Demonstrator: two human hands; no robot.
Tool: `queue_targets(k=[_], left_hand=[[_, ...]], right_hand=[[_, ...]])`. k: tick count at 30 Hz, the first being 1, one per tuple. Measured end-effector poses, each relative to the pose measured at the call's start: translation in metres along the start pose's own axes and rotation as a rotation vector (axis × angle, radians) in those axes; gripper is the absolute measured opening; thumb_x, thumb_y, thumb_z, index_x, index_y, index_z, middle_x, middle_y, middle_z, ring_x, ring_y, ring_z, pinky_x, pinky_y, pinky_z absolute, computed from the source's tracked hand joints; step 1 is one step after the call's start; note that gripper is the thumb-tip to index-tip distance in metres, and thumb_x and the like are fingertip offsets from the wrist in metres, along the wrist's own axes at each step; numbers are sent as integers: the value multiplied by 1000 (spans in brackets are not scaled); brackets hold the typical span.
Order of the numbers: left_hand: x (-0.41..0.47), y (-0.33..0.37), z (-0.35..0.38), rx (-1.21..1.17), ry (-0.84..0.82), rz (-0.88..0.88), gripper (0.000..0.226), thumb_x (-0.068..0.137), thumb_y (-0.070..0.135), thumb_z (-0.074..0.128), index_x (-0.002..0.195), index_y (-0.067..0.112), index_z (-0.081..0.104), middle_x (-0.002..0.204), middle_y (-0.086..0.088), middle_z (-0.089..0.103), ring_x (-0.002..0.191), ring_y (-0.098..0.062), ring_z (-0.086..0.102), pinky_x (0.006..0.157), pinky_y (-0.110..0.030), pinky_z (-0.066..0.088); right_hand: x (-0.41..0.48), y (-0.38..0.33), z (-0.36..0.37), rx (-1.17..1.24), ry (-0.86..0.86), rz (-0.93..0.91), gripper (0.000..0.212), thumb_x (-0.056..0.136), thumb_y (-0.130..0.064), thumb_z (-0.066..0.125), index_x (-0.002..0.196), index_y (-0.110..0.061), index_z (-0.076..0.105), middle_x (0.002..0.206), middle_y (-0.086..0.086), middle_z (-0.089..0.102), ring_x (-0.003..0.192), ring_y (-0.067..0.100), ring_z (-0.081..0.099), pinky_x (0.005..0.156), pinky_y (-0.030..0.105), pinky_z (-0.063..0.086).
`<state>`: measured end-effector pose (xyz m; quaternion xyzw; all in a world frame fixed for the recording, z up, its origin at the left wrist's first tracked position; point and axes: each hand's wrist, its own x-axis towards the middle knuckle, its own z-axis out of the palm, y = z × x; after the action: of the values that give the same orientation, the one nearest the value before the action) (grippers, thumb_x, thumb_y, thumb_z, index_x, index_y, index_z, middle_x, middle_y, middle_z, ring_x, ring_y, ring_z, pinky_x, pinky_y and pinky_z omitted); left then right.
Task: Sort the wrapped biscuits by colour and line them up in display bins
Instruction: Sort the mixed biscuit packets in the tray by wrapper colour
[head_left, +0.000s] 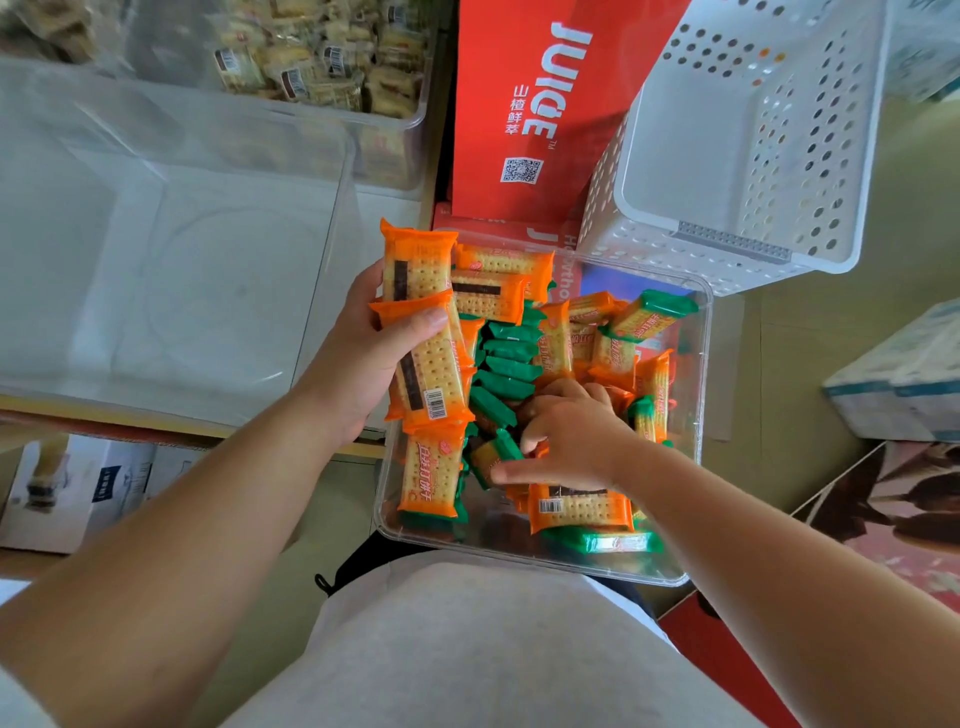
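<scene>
Where the view begins at the left, a large clear plastic bin stands with nothing visible inside. Behind it, a second clear bin holds pale wrapped pastries.

The left hand is raised over the near-left corner of a square clear plastic tub. It grips a stack of orange-wrapped rectangular biscuit packets, with the thumb pressed across the top packet and the fingers curled behind the stack. The stack stands roughly on end, above the tub's left rim.

A red cardboard juice carton lies behind the tub.

Inside the tub, loose orange packets lie mixed with green-wrapped biscuit packets. The green ones are bunched near the middle and along the near wall.

The right hand is down in the pile, with its thumb stretched out to the left and its fingers bent in among the packets. Whether it holds one cannot be told.

A white perforated plastic basket sits tilted just behind the tub's far-right corner.
</scene>
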<state>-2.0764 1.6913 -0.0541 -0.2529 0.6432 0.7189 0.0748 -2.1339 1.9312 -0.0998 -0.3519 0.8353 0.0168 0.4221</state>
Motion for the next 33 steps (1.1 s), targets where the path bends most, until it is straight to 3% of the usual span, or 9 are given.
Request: queue_targets(k=[3,5,10,15,18,21,25,30,33], left_hand=[[0,1,0,14,-12,4,65,80,39,71,139,28,46,123,3,67,111,-15,68,92,-44,55],[-1,1,0,18,-14,5,69,78,43,74,139,27,46,124,2,67,112,-16,68,93,-46,54],[-2,1,0,18,-8,6,74,75,47,76,140,27,45,124,2,67,113,-16,68,92,-45,55],[-3,-1,2,14,-8,4,65,81,38,70,140,28,44,122,5,68,110,-12,68,87,-36,56],[-4,1,4,17,-6,6,66,81,38,70,141,27,44,119,8,69,108,-10,69,81,-29,56],[-3,2,5,25,-3,6,66,80,39,70,140,29,44,119,9,69,108,-9,69,84,-32,55],[-3,1,4,23,-4,8,65,79,39,71,139,31,45,121,7,68,109,-10,68,88,-37,54],[-2,0,2,27,-6,7,64,80,41,71,139,32,46,122,7,67,111,-12,68,90,-40,54],[-2,0,2,18,-4,7,65,80,41,71,139,31,45,121,7,68,109,-12,68,89,-40,54]], right_hand=[[-4,-24,2,-220,133,34,58,81,-78,50,107,-33,75,113,-10,59,125,25,36,107,54,25],[-5,-35,6,-242,241,50,43,90,-61,53,110,-28,73,109,-7,62,119,25,42,100,47,29],[-6,-34,25,-288,496,-57,27,93,-45,60,92,-20,71,92,-2,70,90,24,62,79,38,42],[1,-17,37,-325,679,-112,27,90,-41,59,80,-17,67,77,0,63,71,26,59,65,37,42],[8,-12,32,-319,691,-77,32,80,-46,74,74,-15,66,71,1,61,67,28,58,63,38,42],[11,-12,27,-287,655,-23,40,71,-52,83,71,-16,66,68,1,63,67,29,60,65,39,45],[0,-7,23,-136,721,2,45,76,-61,74,74,-17,66,72,-1,63,73,26,58,69,38,47],[-46,11,3,197,728,-99,30,90,-47,64,78,-20,70,73,-9,63,71,13,58,60,32,55],[-76,30,-7,22,776,38,27,87,-47,71,83,-20,72,80,-6,66,80,19,60,67,39,56]])
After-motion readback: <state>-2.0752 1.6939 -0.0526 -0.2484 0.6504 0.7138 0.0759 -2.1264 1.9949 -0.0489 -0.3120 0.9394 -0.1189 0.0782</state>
